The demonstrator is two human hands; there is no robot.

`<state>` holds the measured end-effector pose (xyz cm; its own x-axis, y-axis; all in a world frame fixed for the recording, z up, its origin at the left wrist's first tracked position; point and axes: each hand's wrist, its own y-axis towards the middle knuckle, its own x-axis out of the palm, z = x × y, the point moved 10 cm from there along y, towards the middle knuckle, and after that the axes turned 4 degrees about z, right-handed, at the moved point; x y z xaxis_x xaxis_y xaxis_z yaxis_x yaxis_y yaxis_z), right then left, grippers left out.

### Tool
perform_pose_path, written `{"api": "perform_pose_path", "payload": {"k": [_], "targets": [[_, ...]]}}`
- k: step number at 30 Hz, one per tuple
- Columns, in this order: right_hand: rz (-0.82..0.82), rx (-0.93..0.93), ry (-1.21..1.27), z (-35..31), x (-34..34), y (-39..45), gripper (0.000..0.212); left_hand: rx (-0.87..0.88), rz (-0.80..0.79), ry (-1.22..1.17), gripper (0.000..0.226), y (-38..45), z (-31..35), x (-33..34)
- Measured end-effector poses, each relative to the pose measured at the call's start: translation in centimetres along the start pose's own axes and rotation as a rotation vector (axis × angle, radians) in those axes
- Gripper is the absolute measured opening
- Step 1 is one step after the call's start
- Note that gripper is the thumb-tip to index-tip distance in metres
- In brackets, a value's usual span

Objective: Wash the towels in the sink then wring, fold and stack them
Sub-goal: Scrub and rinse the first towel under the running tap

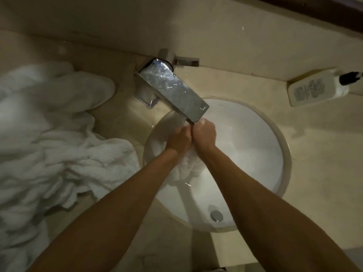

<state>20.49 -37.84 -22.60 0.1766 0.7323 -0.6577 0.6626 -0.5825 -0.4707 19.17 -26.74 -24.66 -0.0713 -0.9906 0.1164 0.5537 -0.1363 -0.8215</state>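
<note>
Under faucet (172, 89): both hands gripping towel (186, 165)

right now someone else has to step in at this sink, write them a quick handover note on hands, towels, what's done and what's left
Left hand and right hand: both grip one white towel, bunched over the sink just under the faucet spout.
Other towels: a crumpled white pile lies on the counter left of the sink; whether washed or not, cannot tell.
Done: nothing folded or stacked in view.
Left: finish washing and wringing the held towel, handle the pile, then fold and stack all.
Note: a white bottle lies on the counter at the far right.
</note>
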Motion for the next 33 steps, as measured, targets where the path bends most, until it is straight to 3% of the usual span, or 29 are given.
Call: {"api": "perform_pose_path", "payload": {"k": [2,4,6,8,10,13,15,17,19,21,23,25,28,30,31,33], "targets": [[-0.055,-0.028,0.086,-0.3,1.3,-1.5,0.030,-0.021,0.020,-0.090,0.046,0.4,0.3,-0.5],[-0.044,-0.025,0.068,0.3,0.9,-1.4,0.028,0.020,0.070,0.097,0.045,-0.1,-0.2,-0.5],[0.050,0.098,0.028,2.0,-1.0,0.5,0.029,0.096,0.123,0.347,0.050,-1.5,-0.2,0.1],[0.052,0.224,0.062,3.8,-1.5,1.7,0.034,0.130,0.082,0.417,0.050,-2.4,-0.1,0.8],[0.021,0.234,0.058,4.2,-0.8,0.9,0.039,0.170,0.094,0.529,0.049,-1.7,0.5,-0.2],[-0.036,0.208,0.220,4.2,-0.2,-0.9,0.029,0.372,0.239,0.585,0.050,0.4,2.1,-2.5],[-0.094,0.280,0.468,5.0,-0.4,-1.6,0.021,0.341,0.242,0.478,0.031,0.6,1.4,-3.0],[-0.180,0.476,0.843,6.6,-0.1,-2.7,0.030,0.180,0.185,0.246,0.014,0.3,-0.5,-3.4],[-0.293,0.628,1.153,7.3,0.3,-4.4,0.036,-0.087,0.151,-0.200,0.024,0.1,-3.5,-4.4],[-0.438,0.620,1.270,6.9,0.0,-6.1,0.041,-0.305,0.041,-0.536,0.043,-0.2,-6.2,-3.7],[-0.591,0.595,1.219,5.8,0.0,-7.9,0.052,-0.368,-0.052,-0.599,0.063,-0.7,-6.8,-3.1],[-0.632,0.499,1.047,4.6,0.4,-9.0,0.053,-0.380,-0.037,-0.466,0.062,-0.8,-7.4,-2.4],[-0.358,0.152,0.412,3.1,0.1,-8.6,0.028,-0.254,0.118,-0.331,0.052,-1.0,-5.6,-2.4],[-0.240,-0.136,0.105,0.1,0.3,-8.4,0.028,-0.178,0.121,-0.335,0.046,-1.0,-4.2,-1.8],[-0.180,-0.197,0.037,-0.9,0.2,-7.7,0.031,-0.130,0.096,-0.262,0.047,-1.2,-3.5,-1.4],[0.014,-0.134,-0.029,-0.8,-1.5,-4.7,0.038,0.018,0.106,0.084,0.056,-1.5,-1.4,-0.9]]}}
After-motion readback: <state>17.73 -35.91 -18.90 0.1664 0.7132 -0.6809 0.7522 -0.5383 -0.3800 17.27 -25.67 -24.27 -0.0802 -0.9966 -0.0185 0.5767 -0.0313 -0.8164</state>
